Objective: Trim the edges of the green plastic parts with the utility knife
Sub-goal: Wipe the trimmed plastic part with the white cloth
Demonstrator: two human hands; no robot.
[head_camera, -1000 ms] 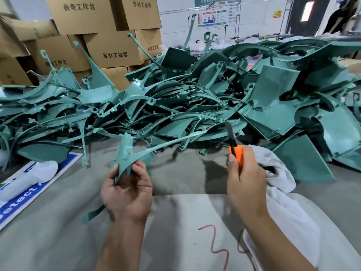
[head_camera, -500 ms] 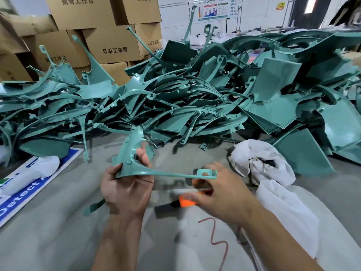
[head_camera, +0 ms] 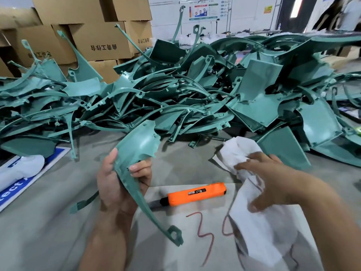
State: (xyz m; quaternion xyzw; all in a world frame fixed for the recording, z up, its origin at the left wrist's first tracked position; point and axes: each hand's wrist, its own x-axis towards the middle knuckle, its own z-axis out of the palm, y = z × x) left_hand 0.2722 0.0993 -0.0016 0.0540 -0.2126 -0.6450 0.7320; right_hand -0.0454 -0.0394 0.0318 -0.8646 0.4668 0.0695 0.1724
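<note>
Now left hand [head_camera: 119, 184] clamps green part [head_camera: 136, 151] for inspection; utility knife [head_camera: 192, 194] parked on tabletop [head_camera: 39, 222]; right hand [head_camera: 265, 178], fingers apart, reaches white cloth [head_camera: 240, 155].

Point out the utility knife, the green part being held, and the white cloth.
utility knife [head_camera: 197, 194]: head view, middle of its orange handle.
held green part [head_camera: 139, 142]: head view, its broad curved panel.
white cloth [head_camera: 239, 153]: head view, bunched upper end.
</note>
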